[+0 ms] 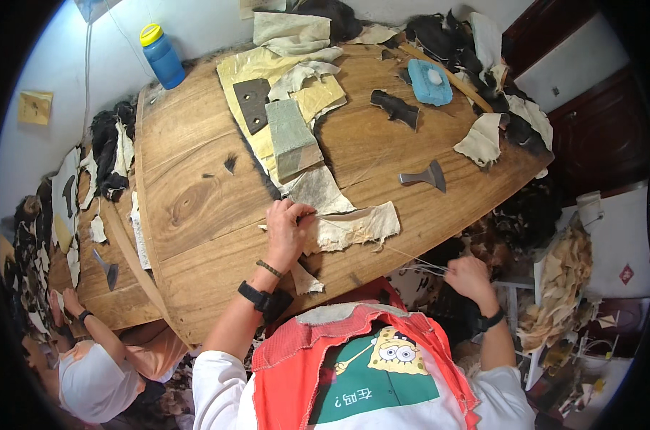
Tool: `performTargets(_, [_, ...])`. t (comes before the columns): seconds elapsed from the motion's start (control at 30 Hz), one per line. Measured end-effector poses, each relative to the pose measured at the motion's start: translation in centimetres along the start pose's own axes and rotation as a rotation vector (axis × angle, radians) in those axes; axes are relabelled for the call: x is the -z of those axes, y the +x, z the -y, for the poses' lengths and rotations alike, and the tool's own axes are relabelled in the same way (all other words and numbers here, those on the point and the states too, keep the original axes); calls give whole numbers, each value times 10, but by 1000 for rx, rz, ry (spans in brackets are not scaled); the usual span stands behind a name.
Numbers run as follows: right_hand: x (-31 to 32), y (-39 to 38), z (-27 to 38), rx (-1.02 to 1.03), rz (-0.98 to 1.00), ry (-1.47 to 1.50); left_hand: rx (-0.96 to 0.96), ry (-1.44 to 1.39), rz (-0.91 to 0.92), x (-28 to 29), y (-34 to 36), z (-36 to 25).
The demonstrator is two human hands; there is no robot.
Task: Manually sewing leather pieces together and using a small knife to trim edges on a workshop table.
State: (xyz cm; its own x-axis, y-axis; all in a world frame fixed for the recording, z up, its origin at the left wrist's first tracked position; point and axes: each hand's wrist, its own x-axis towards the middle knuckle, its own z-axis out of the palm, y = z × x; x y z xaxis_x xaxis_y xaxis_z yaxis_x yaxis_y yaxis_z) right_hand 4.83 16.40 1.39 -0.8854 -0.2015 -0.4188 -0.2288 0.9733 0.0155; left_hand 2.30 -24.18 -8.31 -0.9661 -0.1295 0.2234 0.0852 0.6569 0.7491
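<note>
Right grip (472,279) — clenched on pale thread (429,266), right of hide strip (357,228) | left grip (288,229) — closed on strip's left end | strip on table (189,158), metal blade (427,178) beyond its right end | step, seemingly: drawing thread taut | next move calls for the strip held steady

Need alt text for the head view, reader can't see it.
A person's left hand is at the left end of a cream, ragged-edged hide strip on a brown wooden table; the right hand holds pale thin threads beyond the table edge. A grey fan-shaped metal blade lies farther back.
</note>
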Motion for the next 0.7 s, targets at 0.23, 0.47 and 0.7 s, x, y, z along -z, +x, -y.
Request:
performTargets(0.23, [3, 6, 40, 145, -204, 86, -25, 17, -18, 0, 0, -3])
performTargets(0.47, [-20, 116, 185, 673, -716, 330, -12, 34, -10, 2, 0, -5])
performTargets(0.7, [7, 83, 182, 652, -100, 680, 41, 77, -7, 0, -1, -9])
